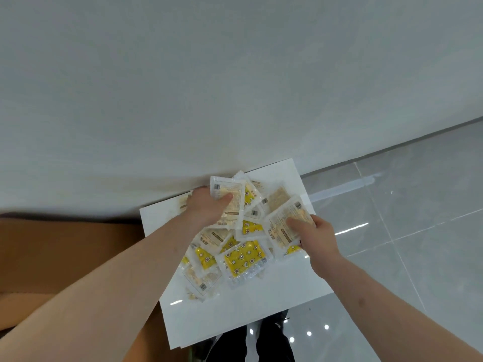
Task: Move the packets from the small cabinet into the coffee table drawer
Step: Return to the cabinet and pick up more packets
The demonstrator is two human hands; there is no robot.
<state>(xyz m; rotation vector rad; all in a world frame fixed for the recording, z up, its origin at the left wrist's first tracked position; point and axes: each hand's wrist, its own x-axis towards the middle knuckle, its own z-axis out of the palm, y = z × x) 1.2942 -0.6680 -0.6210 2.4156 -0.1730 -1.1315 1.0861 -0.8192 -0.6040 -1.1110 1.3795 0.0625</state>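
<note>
Several small packets, some yellow with printed figures (244, 258) and some pale beige, lie heaped on the white top of the small cabinet (248, 309). My left hand (206, 209) grips a beige packet (231, 205) at the far side of the heap, thumb on top. At the heap's right edge my right hand (317, 235) grips another beige packet (281, 226), thumb pressed on its face. The coffee table drawer is not in view.
A white wall (209, 87) rises right behind the cabinet. A brown surface (65, 257) adjoins the cabinet on the left. Glossy grey floor tiles (405, 218) spread to the right. My dark trouser legs (251, 343) stand at the cabinet's near edge.
</note>
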